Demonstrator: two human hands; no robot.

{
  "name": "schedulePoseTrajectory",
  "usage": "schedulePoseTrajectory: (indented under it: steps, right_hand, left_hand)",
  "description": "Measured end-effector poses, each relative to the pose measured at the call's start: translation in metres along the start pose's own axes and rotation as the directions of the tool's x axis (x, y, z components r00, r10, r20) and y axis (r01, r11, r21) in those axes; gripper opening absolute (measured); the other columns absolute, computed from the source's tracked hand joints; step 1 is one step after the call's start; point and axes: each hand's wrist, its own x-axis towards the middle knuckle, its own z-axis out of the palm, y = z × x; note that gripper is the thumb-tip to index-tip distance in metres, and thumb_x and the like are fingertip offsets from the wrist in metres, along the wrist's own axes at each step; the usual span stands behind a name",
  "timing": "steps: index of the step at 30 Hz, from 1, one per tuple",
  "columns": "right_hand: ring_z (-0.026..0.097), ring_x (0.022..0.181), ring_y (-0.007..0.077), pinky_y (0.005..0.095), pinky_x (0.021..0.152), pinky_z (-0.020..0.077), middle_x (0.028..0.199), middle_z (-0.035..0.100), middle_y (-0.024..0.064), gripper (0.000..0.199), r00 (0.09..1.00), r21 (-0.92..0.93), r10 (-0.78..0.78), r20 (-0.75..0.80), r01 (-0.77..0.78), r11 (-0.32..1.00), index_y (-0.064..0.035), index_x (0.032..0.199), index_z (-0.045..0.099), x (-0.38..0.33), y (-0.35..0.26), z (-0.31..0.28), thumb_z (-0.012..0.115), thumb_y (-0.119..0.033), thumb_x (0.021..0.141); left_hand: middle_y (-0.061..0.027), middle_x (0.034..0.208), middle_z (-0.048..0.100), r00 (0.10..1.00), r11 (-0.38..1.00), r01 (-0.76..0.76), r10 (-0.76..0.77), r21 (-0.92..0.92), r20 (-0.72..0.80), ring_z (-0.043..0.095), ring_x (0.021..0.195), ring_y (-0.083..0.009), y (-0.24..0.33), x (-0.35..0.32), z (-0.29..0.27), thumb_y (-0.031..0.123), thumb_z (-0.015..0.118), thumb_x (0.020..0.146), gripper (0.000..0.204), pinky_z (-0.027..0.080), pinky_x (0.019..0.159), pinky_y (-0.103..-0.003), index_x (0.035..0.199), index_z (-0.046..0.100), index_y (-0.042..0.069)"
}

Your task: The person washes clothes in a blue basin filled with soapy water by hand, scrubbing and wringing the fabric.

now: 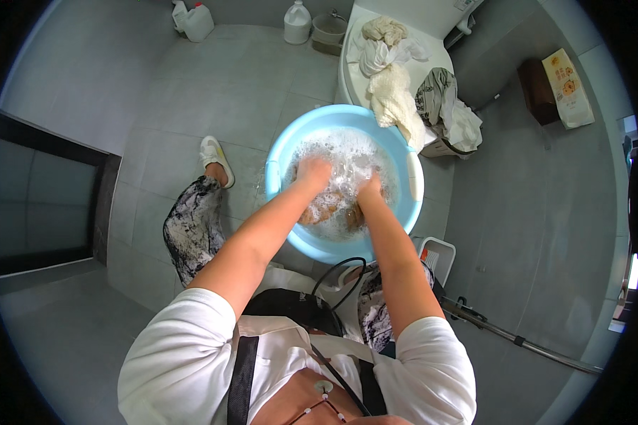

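Observation:
A light blue plastic basin [280,159] with white grips is in front of me, full of water and thick white suds [344,144]. Both of my arms reach down into it. My left hand [313,172] is left of the middle, smeared by motion, its fingers lost in foam. Just to its right, my right hand [369,185] dips into the suds, fingers hidden as well. Wet brown cloth [322,211] shows through the foam below and between my hands. Whether either hand grips the cloth is not visible.
Crumpled white and cream cloths [392,95] lie on the toilet lid [356,74] beyond the basin, one hanging against its rim. A lined waste bin [443,147] stands beside it. White jugs [298,23] and a bucket [328,34] line the far wall. A metal pipe [532,346] runs at right.

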Motion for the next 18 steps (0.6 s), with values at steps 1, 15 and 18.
schedulePoseTrajectory:
  steps: [1, 15, 18]
  right_hand:
    - [0.056, 0.091, 0.0283, 0.0375, 0.075, 0.0445, 0.105, 0.058, 0.0121, 0.032, 0.96, -0.446, -0.255, 0.116, 0.28, 0.85, -0.0094, 0.107, 0.054, -0.003, -0.005, -0.003, 0.049, -0.015, 0.077]
    - [0.05, 0.1, 0.0247, 0.0326, 0.086, 0.0411, 0.11, 0.051, 0.015, 0.033, 0.726, 0.394, -0.439, 0.53, 0.248, 0.885, 0.0009, 0.094, 0.053, -0.168, -0.134, -0.039, 0.039, 0.006, 0.064]
    - [0.051, 0.097, 0.023, 0.0316, 0.086, 0.0409, 0.105, 0.052, 0.0124, 0.039, 0.766, 0.493, -0.436, 0.473, 0.18, 0.851, -0.0003, 0.105, 0.049, -0.157, -0.132, -0.038, 0.04, 0.003, 0.068]
  left_hand:
    - [-0.0121, 0.1, 0.055, 0.982, 0.999, -0.031, 0.028, -0.012, -0.189, 0.055, 0.094, -0.0271, 0.0, -0.001, 0.003, 0.006, 0.055, 0.071, 0.031, 0.046, 0.074, -0.036, 0.102, 0.056, 0.005]
    - [-0.0127, 0.121, 0.042, 0.832, 0.759, -0.495, 0.274, -0.423, -0.482, 0.038, 0.116, -0.0252, 0.0, -0.024, -0.024, 0.017, 0.064, 0.065, 0.061, 0.026, 0.097, -0.041, 0.121, 0.04, 0.011]
    - [-0.0107, 0.116, 0.046, 0.96, 0.206, -0.245, 0.185, -0.948, -0.208, 0.042, 0.111, -0.0209, 0.003, -0.03, -0.024, 0.013, 0.057, 0.066, 0.055, 0.035, 0.093, -0.036, 0.118, 0.041, 0.006]
